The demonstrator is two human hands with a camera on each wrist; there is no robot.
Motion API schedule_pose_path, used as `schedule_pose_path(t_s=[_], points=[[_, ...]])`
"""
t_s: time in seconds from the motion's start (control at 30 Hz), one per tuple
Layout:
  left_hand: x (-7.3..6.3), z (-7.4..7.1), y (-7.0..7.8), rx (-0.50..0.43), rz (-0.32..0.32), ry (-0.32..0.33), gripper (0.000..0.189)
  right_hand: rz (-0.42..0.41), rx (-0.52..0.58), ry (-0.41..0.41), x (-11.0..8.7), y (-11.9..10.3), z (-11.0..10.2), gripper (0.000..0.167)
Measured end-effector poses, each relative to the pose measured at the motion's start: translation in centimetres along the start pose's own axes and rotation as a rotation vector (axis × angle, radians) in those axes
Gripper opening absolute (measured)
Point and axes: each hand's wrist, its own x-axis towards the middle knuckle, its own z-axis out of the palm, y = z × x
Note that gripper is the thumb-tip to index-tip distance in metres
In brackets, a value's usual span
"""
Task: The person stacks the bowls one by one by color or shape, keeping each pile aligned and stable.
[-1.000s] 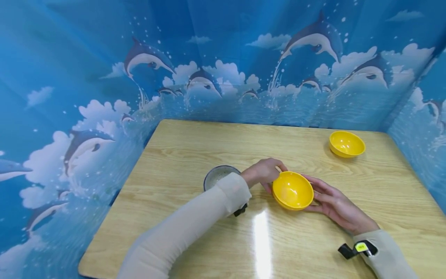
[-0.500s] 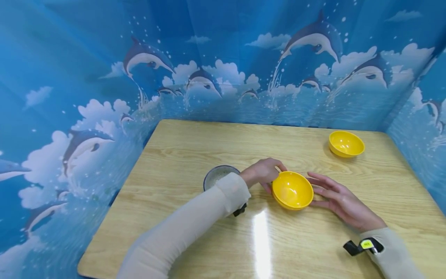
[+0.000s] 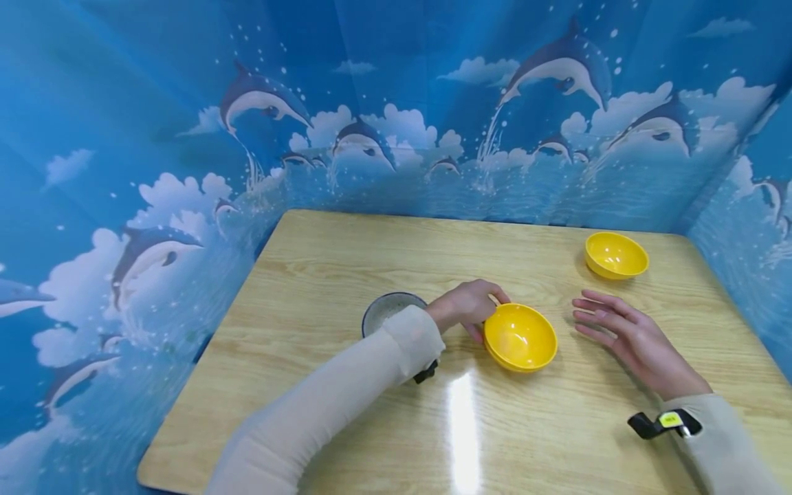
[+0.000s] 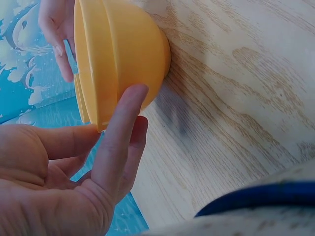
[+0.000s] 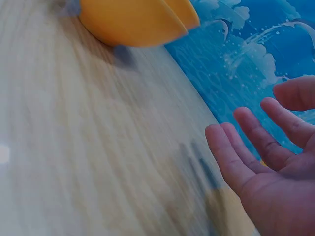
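A glossy yellow bowl point(image 3: 520, 340) sits upright at the middle of the wooden table. My left hand point(image 3: 471, 307) pinches it at its left rim. In the left wrist view, one fingertip is right at the rim of the yellow bowl point(image 4: 133, 54), while another finger lies along its outer wall. A line runs round that wall below the rim. My right hand point(image 3: 640, 340) is apart from the bowl, to its right, holding nothing. In the right wrist view, the fingers point(image 5: 226, 152) are spread and loosely bent, with the yellow bowl point(image 5: 133, 22) beyond them.
A second yellow bowl point(image 3: 615, 256) stands at the table's back right. A grey speckled bowl with a dark blue rim point(image 3: 386, 309) is partly hidden behind my left forearm. A blue dolphin-print curtain point(image 3: 396, 179) borders the wooden table point(image 3: 346, 254).
My right hand has let go of the yellow bowl and moved away to the right, its fingers opening. The left hand and the bowls have stayed in place.
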Motion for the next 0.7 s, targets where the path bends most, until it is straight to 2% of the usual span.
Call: schedule_pose_path(t_s=[0.2, 0.47, 0.7], points=[[0.0, 0.0, 0.0, -0.002, 0.007, -0.001, 0.034, -0.021, 0.013, 0.076, 0.1, -0.9, -1.9, 0.044], [-0.1, -0.1, -0.1, 0.011, 0.009, 0.001, 0.033, -0.060, 0.203, 0.193, -0.3, -1.7, -4.2, 0.041], [0.0, -0.1, -0.1, 0.006, 0.008, 0.000, 0.033, -0.006, 0.232, 0.355, -0.5, -3.0, -5.4, 0.033]])
